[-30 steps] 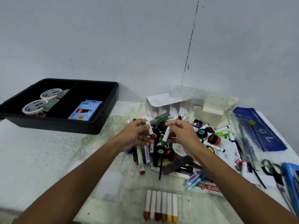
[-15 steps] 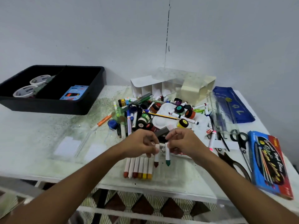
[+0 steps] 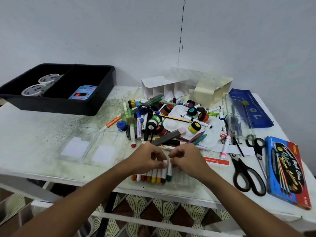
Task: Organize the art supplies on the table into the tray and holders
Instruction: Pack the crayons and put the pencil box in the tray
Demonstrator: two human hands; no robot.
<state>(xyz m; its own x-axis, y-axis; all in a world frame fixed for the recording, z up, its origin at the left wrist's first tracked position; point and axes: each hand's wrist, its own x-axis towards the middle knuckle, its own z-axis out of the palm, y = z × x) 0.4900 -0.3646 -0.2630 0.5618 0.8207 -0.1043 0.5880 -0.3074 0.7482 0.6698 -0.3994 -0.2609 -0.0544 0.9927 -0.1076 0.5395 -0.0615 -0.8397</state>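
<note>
A row of white-wrapped crayons (image 3: 151, 177) lies side by side at the table's front edge. My left hand (image 3: 148, 159) pinches the top of a brown-tipped crayon (image 3: 163, 173) at the row's right end. My right hand (image 3: 185, 159) pinches a green-tipped crayon (image 3: 169, 171) just beside it. Both crayons lie against the row. Behind my hands is a heap of markers, paint pots and pens (image 3: 150, 120) around a white palette (image 3: 176, 124). A black two-part tray (image 3: 56, 106) sits at the far left, holding tape rolls (image 3: 33, 89) and a blue box (image 3: 83, 92).
White divided holders (image 3: 164, 89) and a clear box (image 3: 186, 79) stand at the back. To the right lie a blue pouch (image 3: 249, 108), a clear case (image 3: 237, 120), two pairs of scissors (image 3: 246, 175) and a crayon box (image 3: 287, 170). A clear flat sleeve (image 3: 89, 147) lies left of my hands.
Both hands came down from in front of the heap to the table's front edge, and the two crayons they carried now lie at the right end of the row.
</note>
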